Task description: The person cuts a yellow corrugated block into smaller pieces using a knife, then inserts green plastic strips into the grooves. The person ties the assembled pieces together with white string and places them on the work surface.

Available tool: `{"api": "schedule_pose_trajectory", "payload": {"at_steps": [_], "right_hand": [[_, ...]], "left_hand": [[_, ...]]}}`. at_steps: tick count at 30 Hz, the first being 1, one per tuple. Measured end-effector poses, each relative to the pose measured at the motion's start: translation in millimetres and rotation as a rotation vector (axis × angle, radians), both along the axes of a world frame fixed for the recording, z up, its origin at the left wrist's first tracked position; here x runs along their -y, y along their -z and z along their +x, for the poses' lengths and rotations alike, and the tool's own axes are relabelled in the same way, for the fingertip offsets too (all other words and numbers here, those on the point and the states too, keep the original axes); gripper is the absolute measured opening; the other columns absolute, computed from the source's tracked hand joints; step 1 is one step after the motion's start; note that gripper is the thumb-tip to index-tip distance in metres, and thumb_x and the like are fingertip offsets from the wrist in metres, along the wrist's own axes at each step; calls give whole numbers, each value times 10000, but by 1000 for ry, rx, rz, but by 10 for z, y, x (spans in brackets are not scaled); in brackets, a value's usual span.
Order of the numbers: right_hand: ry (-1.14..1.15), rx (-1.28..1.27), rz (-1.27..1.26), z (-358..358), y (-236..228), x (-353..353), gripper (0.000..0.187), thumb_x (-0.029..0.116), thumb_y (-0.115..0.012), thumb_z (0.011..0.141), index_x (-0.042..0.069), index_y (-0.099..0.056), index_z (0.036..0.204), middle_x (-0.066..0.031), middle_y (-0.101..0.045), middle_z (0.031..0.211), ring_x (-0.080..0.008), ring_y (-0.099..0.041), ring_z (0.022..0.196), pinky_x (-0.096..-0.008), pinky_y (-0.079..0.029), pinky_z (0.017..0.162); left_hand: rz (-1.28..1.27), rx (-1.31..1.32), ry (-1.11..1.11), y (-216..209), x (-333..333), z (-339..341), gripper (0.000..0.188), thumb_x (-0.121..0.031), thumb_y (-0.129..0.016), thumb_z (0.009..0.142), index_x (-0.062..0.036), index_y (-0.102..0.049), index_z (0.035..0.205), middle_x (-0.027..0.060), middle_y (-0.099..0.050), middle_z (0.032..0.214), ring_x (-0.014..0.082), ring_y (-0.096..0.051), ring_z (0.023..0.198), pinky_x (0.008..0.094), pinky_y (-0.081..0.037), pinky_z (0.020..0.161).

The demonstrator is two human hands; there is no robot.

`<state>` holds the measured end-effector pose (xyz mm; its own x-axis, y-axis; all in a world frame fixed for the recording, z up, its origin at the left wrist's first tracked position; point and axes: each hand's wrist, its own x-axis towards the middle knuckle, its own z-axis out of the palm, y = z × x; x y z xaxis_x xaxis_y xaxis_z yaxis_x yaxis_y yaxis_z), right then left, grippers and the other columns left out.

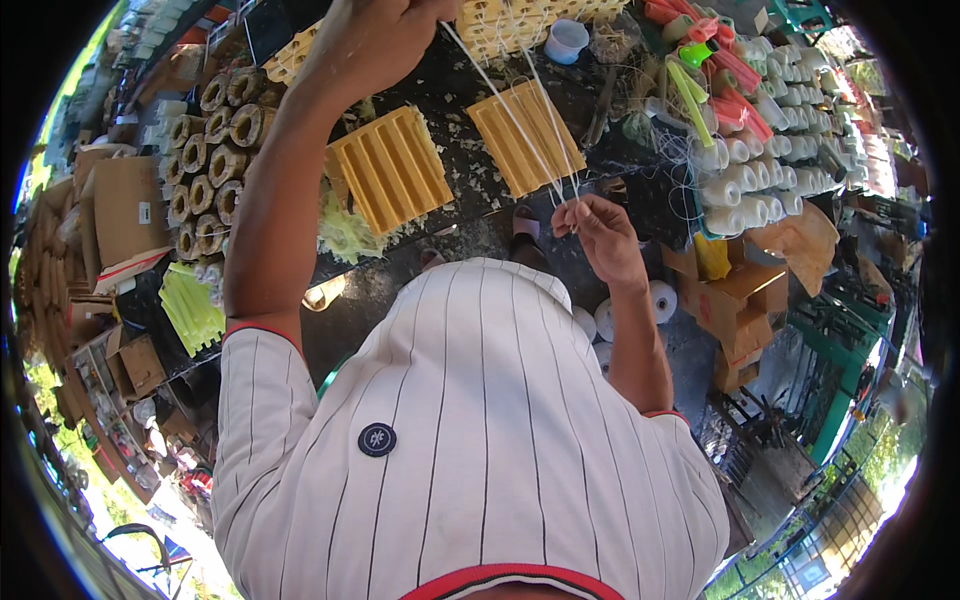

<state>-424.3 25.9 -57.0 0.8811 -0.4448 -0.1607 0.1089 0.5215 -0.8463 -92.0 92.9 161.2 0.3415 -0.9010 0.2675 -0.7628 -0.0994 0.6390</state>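
My right hand (600, 232) pinches white string (512, 118) close to the near edge of the dark table. The strands stretch away from it over the table. At the top edge of the view my left hand (385, 35) is closed on one strand, its fingertips partly cut off. Another strand runs to a far stack of yellow grooved blocks (500, 28). Beneath the strands lies a yellow grooved slab (510, 130). A second yellow slab (393, 170), with deep parallel grooves, lies left of it, below my left forearm.
White thread spools (745, 190) stand in rows at the right, beside red bundles (735, 85). A pale blue cup (567, 42) sits at the back. Brown rolls (215, 165) are piled on the left, near cardboard boxes (130, 215). Open cartons (740, 300) stand right of my right arm.
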Motion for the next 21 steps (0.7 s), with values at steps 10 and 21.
{"api": "schedule_pose_trajectory", "payload": {"at_steps": [10, 21], "right_hand": [[-324, -253, -90, 143, 229, -368, 372, 311, -597, 1105, -2, -713, 941, -44, -686, 866, -123, -618, 834, -299, -512, 783], [-302, -270, 263, 1402, 682, -499, 259, 226, -570, 1109, 12, -678, 1009, -97, -697, 896, -166, -642, 766, -311, -522, 708]], "left_hand": [[-42, 104, -367, -106, -2171, 1519, 267, -182, -589, 1112, -116, -732, 1328, -62, -644, 897, 27, -452, 693, 205, -380, 617], [408, 15, -805, 94, -3400, 1969, 209, -90, -565, 1015, -39, -741, 1116, 34, -594, 687, 121, -526, 557, 324, -443, 520]]}}
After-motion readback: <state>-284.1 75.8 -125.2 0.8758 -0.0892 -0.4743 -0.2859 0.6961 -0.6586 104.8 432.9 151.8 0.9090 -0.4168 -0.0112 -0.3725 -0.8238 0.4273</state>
